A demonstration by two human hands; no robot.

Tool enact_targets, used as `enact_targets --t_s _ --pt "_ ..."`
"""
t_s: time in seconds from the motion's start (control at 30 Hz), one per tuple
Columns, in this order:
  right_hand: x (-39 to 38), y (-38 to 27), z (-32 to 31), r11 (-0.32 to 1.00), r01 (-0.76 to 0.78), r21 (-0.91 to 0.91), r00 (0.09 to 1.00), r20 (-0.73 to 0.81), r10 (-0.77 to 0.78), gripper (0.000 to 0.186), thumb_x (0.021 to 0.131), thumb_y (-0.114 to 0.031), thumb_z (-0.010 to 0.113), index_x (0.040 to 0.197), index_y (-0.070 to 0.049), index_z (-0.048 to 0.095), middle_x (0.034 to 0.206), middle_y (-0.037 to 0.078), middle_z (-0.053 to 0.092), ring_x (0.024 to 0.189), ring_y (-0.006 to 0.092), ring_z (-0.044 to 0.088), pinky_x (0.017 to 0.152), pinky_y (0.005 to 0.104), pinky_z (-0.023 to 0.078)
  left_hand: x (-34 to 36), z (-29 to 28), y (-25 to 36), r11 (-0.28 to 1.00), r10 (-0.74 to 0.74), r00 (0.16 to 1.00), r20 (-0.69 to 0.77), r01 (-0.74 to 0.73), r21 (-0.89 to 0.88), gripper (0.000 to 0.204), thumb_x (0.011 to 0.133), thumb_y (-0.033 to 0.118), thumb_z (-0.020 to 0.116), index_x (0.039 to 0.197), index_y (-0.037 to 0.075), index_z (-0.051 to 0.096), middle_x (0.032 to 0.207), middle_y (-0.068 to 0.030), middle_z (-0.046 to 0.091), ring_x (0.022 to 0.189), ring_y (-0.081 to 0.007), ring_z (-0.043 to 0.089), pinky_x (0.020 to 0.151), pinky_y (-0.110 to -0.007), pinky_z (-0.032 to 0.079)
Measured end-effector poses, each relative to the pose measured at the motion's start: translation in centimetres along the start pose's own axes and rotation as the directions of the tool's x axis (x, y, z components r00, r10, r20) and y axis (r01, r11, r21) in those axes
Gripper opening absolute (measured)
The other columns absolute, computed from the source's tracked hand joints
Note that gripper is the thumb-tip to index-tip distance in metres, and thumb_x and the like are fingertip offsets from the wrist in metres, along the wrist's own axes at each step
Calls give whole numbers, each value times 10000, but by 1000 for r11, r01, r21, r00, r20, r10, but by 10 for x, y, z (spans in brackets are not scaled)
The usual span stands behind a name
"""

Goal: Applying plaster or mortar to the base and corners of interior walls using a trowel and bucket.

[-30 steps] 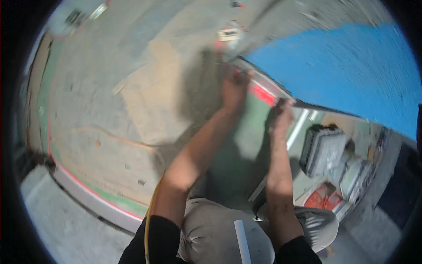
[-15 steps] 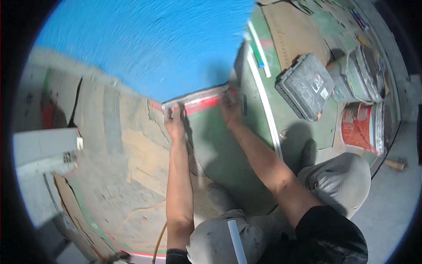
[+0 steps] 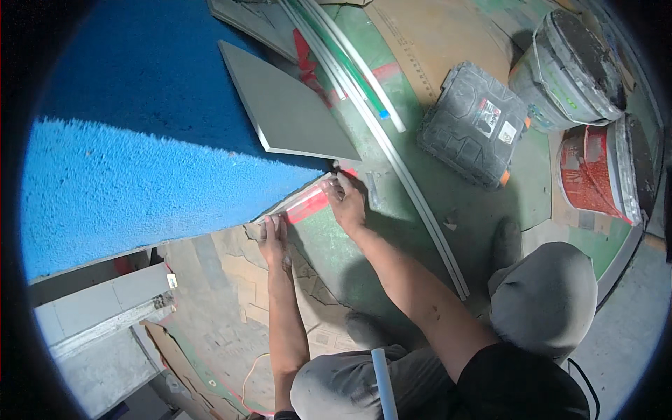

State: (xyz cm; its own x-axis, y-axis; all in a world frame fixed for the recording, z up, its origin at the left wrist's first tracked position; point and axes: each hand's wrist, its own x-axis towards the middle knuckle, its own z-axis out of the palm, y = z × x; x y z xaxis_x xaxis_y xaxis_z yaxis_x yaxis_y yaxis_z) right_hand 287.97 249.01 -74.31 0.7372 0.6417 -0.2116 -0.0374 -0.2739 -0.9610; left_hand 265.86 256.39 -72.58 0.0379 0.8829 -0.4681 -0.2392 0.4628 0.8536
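A narrow pale strip [image 3: 283, 206] lies along the end edge of a blue, rough-coated surface [image 3: 161, 185], with a red band [image 3: 308, 204] showing just beside it. My left hand [image 3: 275, 241] has its fingers closed at the strip's near-left end. At the far-right end, my right hand [image 3: 346, 203] pinches the strip, its fingertips close to the blue surface's corner. The fingers partly cover both ends. Just beyond my right hand, a grey tile-like panel [image 3: 294, 115] juts out from the blue surface.
Long white strips [image 3: 413, 189] and a green tube [image 3: 357, 84] lie on the green floor. At right are a dark tool case [image 3: 465, 129], a grey bucket [image 3: 553, 77] and a red bucket [image 3: 588, 171]. Cardboard [image 3: 252, 280] covers floor at left; a pale blue tube [image 3: 383, 385] rises near my knee.
My view has shifted, bringing the grey panel and more white strips into sight. Both hands remain at the strip's ends, and the blur has cleared.
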Motion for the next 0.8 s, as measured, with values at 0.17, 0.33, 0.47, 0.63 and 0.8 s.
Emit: enact_targets --t_s 0.17,0.33,0.47,0.63,0.8 --pt "7 2 -4 1000 3 -15 999 36 -3 699 992 -487 763 1408 60 639 1103 189 795 1009 302 771 929 402 592 -5 8 1 1000 13 998 -61 -11 29 468 1082 348 701 1307 -57 635 1288 -170 720 1211 -273 722 1051 -366 627" --pt "10 4 -10 990 48 -132 998 53 -42 724 972 -491 773 1446 36 625 1205 230 727 1103 343 715 976 447 574 -7 14 3 1000 -4 999 -54 4 9 504 1080 339 704 1357 -70 606 1322 -186 707 1243 -282 709 1083 -369 612" --pt "15 -10 -24 999 29 23 988 149 -32 656 956 -437 801 1385 37 653 1191 221 721 1103 369 703 948 450 575 -10 12 4 1000 -14 998 -58 15 18 557 1078 310 712 1428 -94 556 1345 -191 691 1252 -283 703 1090 -364 603" --pt "29 -36 -31 990 -4 -141 940 336 52 675 867 -420 865 1324 35 665 1124 276 735 1059 401 717 975 451 571 -7 -1 9 999 -3 999 -32 4 48 581 1075 318 715 1438 -101 542 1349 -193 689 1243 -278 703 1098 -373 601" --pt "38 -34 -39 932 208 -296 936 337 -101 647 870 -398 843 1321 30 665 1207 301 722 1183 441 682 1052 480 546 -9 11 3 1000 -14 999 -36 15 23 499 1076 301 716 1373 -84 606 1266 -161 717 1176 -249 721 1040 -349 623"
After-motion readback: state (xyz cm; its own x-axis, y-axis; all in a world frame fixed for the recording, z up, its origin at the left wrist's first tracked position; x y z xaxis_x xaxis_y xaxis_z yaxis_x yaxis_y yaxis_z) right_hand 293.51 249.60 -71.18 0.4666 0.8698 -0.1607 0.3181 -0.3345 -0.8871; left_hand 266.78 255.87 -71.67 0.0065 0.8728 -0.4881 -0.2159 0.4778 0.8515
